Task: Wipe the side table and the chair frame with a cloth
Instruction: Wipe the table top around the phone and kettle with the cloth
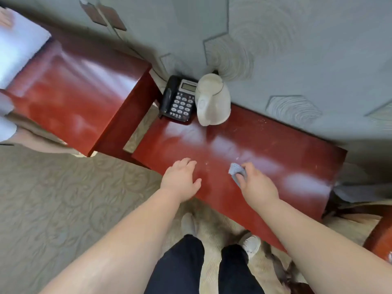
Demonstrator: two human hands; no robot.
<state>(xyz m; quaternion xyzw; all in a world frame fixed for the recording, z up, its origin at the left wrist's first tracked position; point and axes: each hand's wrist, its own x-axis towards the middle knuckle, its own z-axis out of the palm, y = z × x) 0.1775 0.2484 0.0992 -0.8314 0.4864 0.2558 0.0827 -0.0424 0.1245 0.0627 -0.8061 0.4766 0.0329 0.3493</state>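
Wiping looks to be underway on the side table (265, 145). The person stands at its front edge, and the right hand (257, 183) has a small grey-blue cloth (237, 172) bunched up under the thumb and curled fingers, pressed on the glossy red top near the front, roughly midway along. The left hand (180, 179) holds nothing. Its fingers are spread and relaxed, laid on or just over the top toward the front left corner, though it's hard to say whether the palm really touches. The hands are apart, with a bare strip of table between them.

Handling-wise, the cloth is the easy bit: soft, light and floppy, so it'll probably ball up or slip out unless it's held wadded like this, with the fingers pinning it from above. Opening it out flatter would likely cover more surface per pass. The tabletop looks hard and slick, so the cloth should glide, and the free hand makes a decent brace.

The fiddly part is at the back. A black phone (179, 99) and a cream kettle (213, 100) sit side by side at the back left corner, by the wall. The kettle looks light enough to knock, so it's best lifted by its handle rather than shoved. Pale specks (263, 122) show near the back edge, so that area probably needs a pass. A red wooden piece (379, 236) at lower right might be the chair frame, but that's not certain.
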